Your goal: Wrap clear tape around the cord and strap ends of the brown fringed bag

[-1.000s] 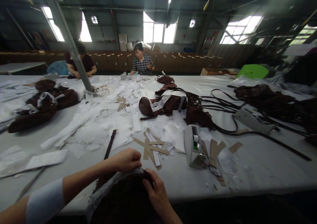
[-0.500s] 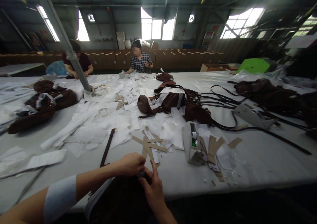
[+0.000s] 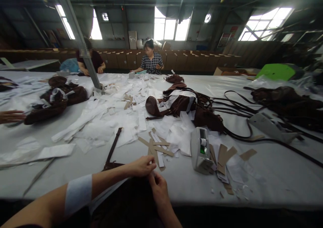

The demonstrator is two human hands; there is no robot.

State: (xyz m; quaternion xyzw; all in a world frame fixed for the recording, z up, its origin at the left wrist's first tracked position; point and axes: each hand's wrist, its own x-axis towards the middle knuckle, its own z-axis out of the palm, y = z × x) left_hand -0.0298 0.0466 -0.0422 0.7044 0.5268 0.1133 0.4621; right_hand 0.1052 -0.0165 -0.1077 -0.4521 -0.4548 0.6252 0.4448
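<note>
Left hand (image 3: 143, 166) pinched, hold unclear; right hand (image 3: 160, 191) gripping one bag (image 3: 123, 202); two people (image 3: 151, 62) opposite

The left arm (image 3: 111, 177) comes from the lower left corner and crosses in front of the body, nearly straight at the wrist. The left hand (image 3: 143, 166) keeps its fingers curled, back turned upward. The right forearm (image 3: 171, 218) rises from the bottom edge; the right hand (image 3: 159, 187) bends its fingers. Both hands meet closely, fingertips near each other.
</note>
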